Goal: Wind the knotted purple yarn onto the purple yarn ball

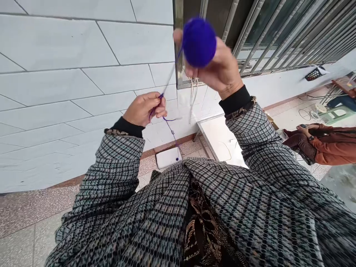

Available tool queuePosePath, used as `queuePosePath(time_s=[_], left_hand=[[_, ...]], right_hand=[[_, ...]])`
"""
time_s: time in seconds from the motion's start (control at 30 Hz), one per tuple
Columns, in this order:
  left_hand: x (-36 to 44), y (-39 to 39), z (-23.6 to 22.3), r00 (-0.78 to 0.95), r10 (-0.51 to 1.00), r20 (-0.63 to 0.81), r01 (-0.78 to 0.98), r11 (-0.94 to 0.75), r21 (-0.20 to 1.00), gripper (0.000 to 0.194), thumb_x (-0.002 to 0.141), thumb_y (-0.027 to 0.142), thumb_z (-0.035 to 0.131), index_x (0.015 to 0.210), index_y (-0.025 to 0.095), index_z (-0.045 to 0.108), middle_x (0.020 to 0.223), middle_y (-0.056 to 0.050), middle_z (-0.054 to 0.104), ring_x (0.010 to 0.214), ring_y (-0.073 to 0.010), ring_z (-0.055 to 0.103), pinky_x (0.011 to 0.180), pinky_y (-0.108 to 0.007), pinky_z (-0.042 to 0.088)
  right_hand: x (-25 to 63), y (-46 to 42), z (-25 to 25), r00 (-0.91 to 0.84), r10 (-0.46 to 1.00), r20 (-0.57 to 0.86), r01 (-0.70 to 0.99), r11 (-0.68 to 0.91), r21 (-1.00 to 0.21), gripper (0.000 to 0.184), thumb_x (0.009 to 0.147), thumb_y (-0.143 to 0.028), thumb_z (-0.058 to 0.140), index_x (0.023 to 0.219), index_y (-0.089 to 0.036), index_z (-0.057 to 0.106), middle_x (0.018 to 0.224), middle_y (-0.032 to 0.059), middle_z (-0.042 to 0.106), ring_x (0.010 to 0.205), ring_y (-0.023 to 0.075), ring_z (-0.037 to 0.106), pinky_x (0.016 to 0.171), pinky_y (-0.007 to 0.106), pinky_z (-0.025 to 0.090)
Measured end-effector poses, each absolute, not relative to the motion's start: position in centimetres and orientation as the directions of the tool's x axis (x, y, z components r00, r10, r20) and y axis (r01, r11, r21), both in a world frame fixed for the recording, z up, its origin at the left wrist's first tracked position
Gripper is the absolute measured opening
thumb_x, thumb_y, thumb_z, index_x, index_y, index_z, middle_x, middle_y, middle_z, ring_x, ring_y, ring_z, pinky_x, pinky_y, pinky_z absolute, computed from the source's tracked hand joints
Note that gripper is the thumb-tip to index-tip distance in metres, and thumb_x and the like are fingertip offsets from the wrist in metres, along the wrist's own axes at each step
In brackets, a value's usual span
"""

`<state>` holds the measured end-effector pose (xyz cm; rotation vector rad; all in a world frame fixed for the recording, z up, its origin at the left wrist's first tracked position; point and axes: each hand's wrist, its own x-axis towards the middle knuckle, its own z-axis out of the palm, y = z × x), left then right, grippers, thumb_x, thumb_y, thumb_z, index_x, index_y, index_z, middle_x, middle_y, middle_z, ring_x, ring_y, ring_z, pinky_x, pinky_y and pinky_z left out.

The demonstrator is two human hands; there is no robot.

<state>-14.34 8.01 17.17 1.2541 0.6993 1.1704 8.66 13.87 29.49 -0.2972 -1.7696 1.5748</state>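
My right hand (219, 66) is raised in front of the window and grips a round ball of deep blue yarn (199, 41). A strand of the same yarn (170, 76) runs down and to the left from the ball. My left hand (144, 108) is lower, fingers pinched on that strand, which hangs on below the hand toward the floor. Both arms wear checked grey sleeves with black cuffs.
A white tiled wall (69, 85) fills the left. A barred window (278, 29) is at the upper right. A white table (219, 137) stands below it, with a small white box (168, 156) on the floor. Another person in brown (319, 142) sits at the right.
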Motion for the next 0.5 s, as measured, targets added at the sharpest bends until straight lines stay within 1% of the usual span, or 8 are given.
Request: queuePosePath(time_s=[0.1,0.17,0.2,0.27,0.33,0.37,0.43,0.5], left_hand=[[-15.1,7.6,13.2,0.275,0.96,0.06,-0.366,0.047,0.929,0.033,0.085,0.048,0.079,0.089,0.019,0.064,0.056,0.008,0.038,0.046,-0.0087,0.04,0.061,-0.031,0.053],[-16.5,7.1,9.9,0.223,0.974,-0.032,-0.375,0.116,0.92,0.037,0.08,0.047,0.085,0.085,0.019,0.062,0.055,0.009,0.037,0.046,-0.007,0.039,0.062,-0.029,0.054],[-17.2,6.8,8.1,0.191,0.979,-0.07,-0.374,0.138,0.917,0.039,0.077,0.045,0.088,0.082,0.018,0.061,0.054,0.009,0.036,0.046,-0.0062,0.038,0.063,-0.028,0.054],[-18.8,6.2,4.5,0.146,0.975,-0.164,-0.338,0.205,0.919,0.039,0.073,0.041,0.09,0.077,0.017,0.06,0.052,0.009,0.036,0.047,-0.0053,0.036,0.063,-0.027,0.052],[-20.2,5.3,1.4,0.052,0.959,-0.28,-0.271,0.284,0.92,0.038,0.075,0.039,0.088,0.075,0.017,0.057,0.052,0.008,0.037,0.047,-0.0047,0.034,0.063,-0.026,0.05],[-20.7,4.9,0.2,0.0,0.944,-0.329,-0.235,0.32,0.918,0.038,0.076,0.038,0.086,0.074,0.017,0.055,0.051,0.009,0.037,0.047,-0.0045,0.033,0.062,-0.025,0.048],[-21.4,3.8,-1.4,-0.063,0.918,-0.392,-0.177,0.376,0.91,0.041,0.079,0.038,0.085,0.071,0.017,0.051,0.05,0.009,0.034,0.047,-0.0042,0.031,0.057,-0.022,0.042],[-21.9,2.8,-1.9,-0.017,0.905,-0.426,-0.139,0.419,0.897,0.044,0.083,0.039,0.084,0.07,0.017,0.049,0.051,0.009,0.035,0.048,-0.0049,0.034,0.054,-0.021,0.039]], right_hand=[[9.9,15.7,30.1,-0.522,0.775,0.355,-0.373,0.167,-0.913,0.065,0.061,-0.05,0.084,0.105,-0.023,0.045,0.116,0.003,0.061,0.09,0.0111,0.046,0.091,0.023,0.054],[11.2,16.8,30.4,-0.447,0.831,0.332,-0.429,0.126,-0.894,0.065,0.057,-0.043,0.086,0.102,-0.021,0.046,0.11,0.0017,0.063,0.092,0.0098,0.045,0.097,0.025,0.052],[11.9,17.1,30.6,-0.406,0.855,0.323,-0.451,0.12,-0.884,0.06,0.057,-0.039,0.084,0.101,-0.02,0.047,0.105,0.0007,0.064,0.092,0.0098,0.045,0.098,0.026,0.052],[13.0,17.5,31.4,-0.309,0.896,0.319,-0.495,0.135,-0.858,0.04,0.065,-0.032,0.073,0.096,-0.02,0.052,0.097,-0.0007,0.066,0.091,0.0104,0.047,0.098,0.026,0.051],[13.9,17.7,32.5,-0.201,0.92,0.337,-0.553,0.178,-0.814,0.014,0.08,-0.03,0.058,0.09,-0.021,0.057,0.093,-0.0009,0.067,0.089,0.0105,0.05,0.097,0.024,0.051],[14.3,17.7,33.1,-0.141,0.927,0.347,-0.585,0.205,-0.785,0.013,0.089,-0.029,0.048,0.086,-0.021,0.058,0.089,-0.0008,0.067,0.086,0.01,0.051,0.096,0.023,0.052],[14.9,17.9,34.5,-0.032,0.926,0.377,-0.638,0.271,-0.721,0.039,0.105,-0.028,0.029,0.078,-0.022,0.058,0.079,-0.0008,0.065,0.079,0.0084,0.054,0.091,0.021,0.054],[15.5,18.1,35.7,0.083,0.907,0.412,-0.669,0.357,-0.652,0.058,0.112,-0.032,0.017,0.073,-0.022,0.057,0.07,-0.0018,0.064,0.069,0.0065,0.058,0.084,0.02,0.057]])
